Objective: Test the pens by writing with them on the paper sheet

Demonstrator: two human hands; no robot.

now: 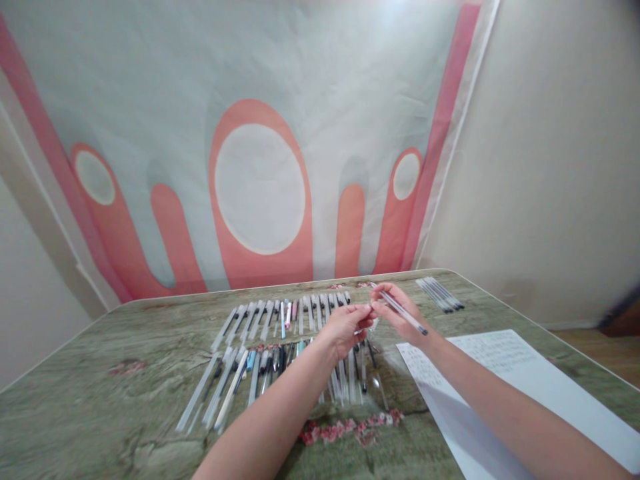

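My right hand (393, 317) holds a clear pen (407, 315) with a dark end, which lies slanted across the fingers and points down toward my wrist. My left hand (349, 327) is closed in a pinch, its fingertips meeting those of my right hand. Whatever sits between these fingertips is too small to make out. Below the hands, a front row of pens and clear sleeves (240, 387) lies on the table, partly covered by my left forearm. Behind it is a back row of capped pens (260, 320).
A separate group of clear pens (440, 295) lies at the far right of the wood-patterned table (90, 373). Under my right forearm is a white sheet with handwriting (520, 373). A printed cloth (320, 80) hangs behind the table's back edge.
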